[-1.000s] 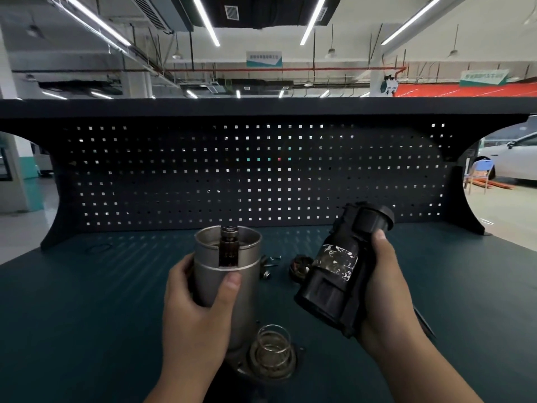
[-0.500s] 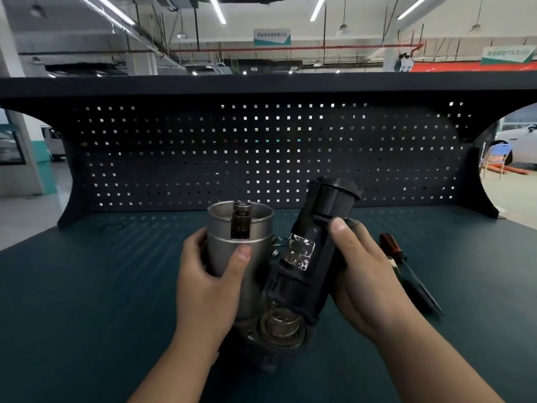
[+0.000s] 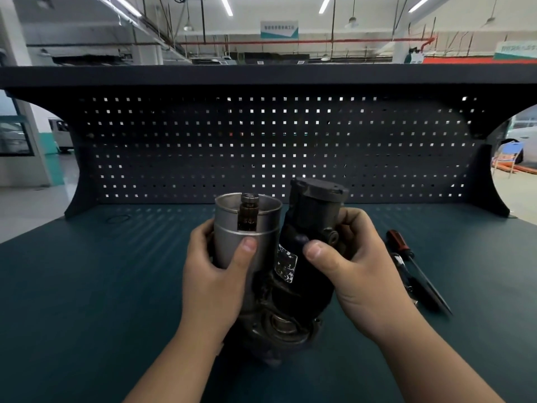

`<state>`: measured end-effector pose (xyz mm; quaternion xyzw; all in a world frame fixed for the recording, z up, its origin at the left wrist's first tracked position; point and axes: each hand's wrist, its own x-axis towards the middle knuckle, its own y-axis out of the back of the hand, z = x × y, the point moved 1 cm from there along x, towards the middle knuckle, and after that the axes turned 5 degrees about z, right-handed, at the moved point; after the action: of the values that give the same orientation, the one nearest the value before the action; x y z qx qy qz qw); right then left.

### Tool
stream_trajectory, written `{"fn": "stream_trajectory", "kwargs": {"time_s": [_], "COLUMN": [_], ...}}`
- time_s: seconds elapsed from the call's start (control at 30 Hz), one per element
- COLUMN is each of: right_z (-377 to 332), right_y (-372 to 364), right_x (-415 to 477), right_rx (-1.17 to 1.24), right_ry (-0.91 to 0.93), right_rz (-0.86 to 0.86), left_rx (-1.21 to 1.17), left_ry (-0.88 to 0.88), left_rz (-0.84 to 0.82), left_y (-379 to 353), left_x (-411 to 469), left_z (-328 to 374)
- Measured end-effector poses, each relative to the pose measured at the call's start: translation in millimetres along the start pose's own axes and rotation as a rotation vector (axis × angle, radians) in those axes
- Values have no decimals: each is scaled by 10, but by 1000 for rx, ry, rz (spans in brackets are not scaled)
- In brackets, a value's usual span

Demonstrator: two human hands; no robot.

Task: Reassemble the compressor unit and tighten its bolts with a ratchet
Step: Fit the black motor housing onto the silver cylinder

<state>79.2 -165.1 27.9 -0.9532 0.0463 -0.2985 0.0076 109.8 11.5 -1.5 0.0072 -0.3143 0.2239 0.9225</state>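
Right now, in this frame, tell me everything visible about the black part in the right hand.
The black housing is a dark, matte, roughly cylindrical body with a round grey cap on top, a small metal fitting on its side and a torn white label. It stands tilted, top leaning right, lower end over the flanged base, against the silver cylinder. The right hand grips it, thumb across the front.

A silver cylinder (image 3: 229, 245) is gripped upright by the left hand (image 3: 215, 274), and a brown shaft (image 3: 248, 212) is seen at its open top. At its 3 o'clock a black housing (image 3: 311, 225) is held tilted against it by the right hand (image 3: 360, 271). A round metal base (image 3: 284, 330) is seen at their 6 o'clock. A screwdriver (image 3: 418, 271) is laid on the bench (image 3: 87, 286) at the right hand's 3 o'clock.
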Motion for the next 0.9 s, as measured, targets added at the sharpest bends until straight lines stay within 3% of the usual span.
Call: {"fn": "stream_trajectory", "kwargs": {"time_s": [0.33,0.6,0.8,0.9], "right_z": [57,167,127,124], "right_y": [-58,-15,-81,-30], "right_x": [-84,-119,-208,-163], "right_rx": [-162,-43,-18,136], "right_ry": [3,-120,-97,-150], "right_rz": [-72,-27,-119,-216], "left_rx": [9,-33,-38,-47], "left_ry": [-38,-42,-39,-31], "left_rz": [-14,-49,-88,-103], "left_y": [2,10,20,24], "left_x": [14,47,74,75], "left_z": [19,-16,-43,-54]}}
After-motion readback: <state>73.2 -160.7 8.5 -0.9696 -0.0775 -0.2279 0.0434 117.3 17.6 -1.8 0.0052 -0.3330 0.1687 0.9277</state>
